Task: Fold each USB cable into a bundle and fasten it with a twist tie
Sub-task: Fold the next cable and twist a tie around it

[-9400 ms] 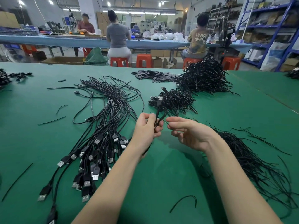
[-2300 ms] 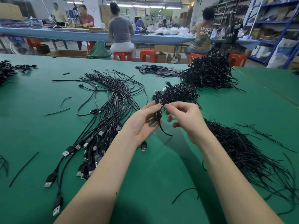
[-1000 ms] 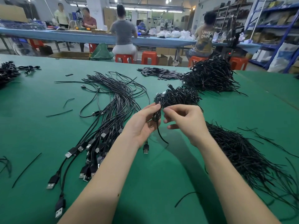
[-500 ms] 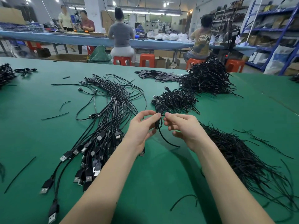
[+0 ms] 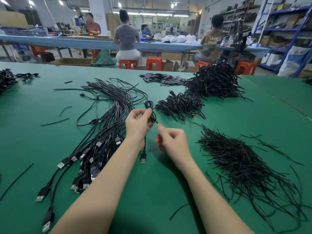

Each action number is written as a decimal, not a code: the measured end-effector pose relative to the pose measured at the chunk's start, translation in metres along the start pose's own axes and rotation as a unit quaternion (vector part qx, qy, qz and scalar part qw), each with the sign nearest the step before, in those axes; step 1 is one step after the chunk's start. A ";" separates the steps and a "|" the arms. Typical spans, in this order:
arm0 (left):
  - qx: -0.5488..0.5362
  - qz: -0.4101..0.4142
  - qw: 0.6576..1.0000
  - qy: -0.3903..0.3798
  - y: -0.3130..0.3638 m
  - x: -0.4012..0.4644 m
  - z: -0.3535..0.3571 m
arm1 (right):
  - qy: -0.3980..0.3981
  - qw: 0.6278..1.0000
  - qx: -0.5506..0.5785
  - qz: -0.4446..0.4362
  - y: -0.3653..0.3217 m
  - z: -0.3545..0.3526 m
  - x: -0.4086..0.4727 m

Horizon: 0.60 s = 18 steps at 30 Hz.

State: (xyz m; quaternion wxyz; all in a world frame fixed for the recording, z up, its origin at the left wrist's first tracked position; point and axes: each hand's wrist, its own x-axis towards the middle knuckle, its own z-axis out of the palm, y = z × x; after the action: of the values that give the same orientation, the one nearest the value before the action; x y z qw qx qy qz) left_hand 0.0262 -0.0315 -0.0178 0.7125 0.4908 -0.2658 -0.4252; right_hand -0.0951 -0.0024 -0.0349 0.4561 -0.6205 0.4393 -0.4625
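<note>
The folded USB cable (image 5: 150, 112) sits just above the middle of the green table (image 5: 253, 119), lifted off the mat in the left hand (image 5: 138, 124). Half a second ago both hands met at its waist, fingertips together on the tie; now the right hand (image 5: 170, 139) has dropped away toward 5 o'clock and is blurred with motion, fingers curled and thumb against forefinger — whether anything is pinched there I cannot tell. The left hand alone pinches the bundle at its middle. My reading is that the twisting is done or nearly done on this cable, and the next act is to set it aside.

The bundle's long axis runs close to 12–6 o'clock: a small closed loop stands up toward 12 above the fingers, a second loop bulges just right of the thumb, and a short tail pokes out toward 4. One free end hangs straight down toward 6, ending in a USB plug (image 5: 143, 157) with its metal mouth facing the camera wearer, near the mat.

Outward from there: the finished bundles (image 5: 180, 105) lie at 1 o'clock of the hand, near it, with a larger heap (image 5: 214, 81) beyond. The loose cables (image 5: 101, 132) fan from 11 to 7 o'clock on the left, plugs toward the wearer. The twist ties (image 5: 244, 162) lie at 4 o'clock, well apart from the bundle.
</note>
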 end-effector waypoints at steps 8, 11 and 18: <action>0.095 -0.018 0.995 -0.006 0.007 0.076 0.069 | 0.018 0.999 -0.035 0.003 0.014 0.003 0.006; 0.264 0.003 0.963 -0.047 -0.004 0.085 0.082 | -0.003 0.999 -0.050 -0.001 0.014 0.003 0.005; 0.423 0.055 0.899 -0.101 -0.013 0.082 0.076 | -0.001 0.999 -0.035 0.003 0.011 0.001 0.005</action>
State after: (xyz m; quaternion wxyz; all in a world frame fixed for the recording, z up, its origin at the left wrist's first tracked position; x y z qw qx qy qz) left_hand 0.0023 -0.1404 -0.0041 0.4296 0.6851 -0.5171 -0.2805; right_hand -0.0949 -0.0096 -0.0450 0.4361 -0.6349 0.4565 -0.4452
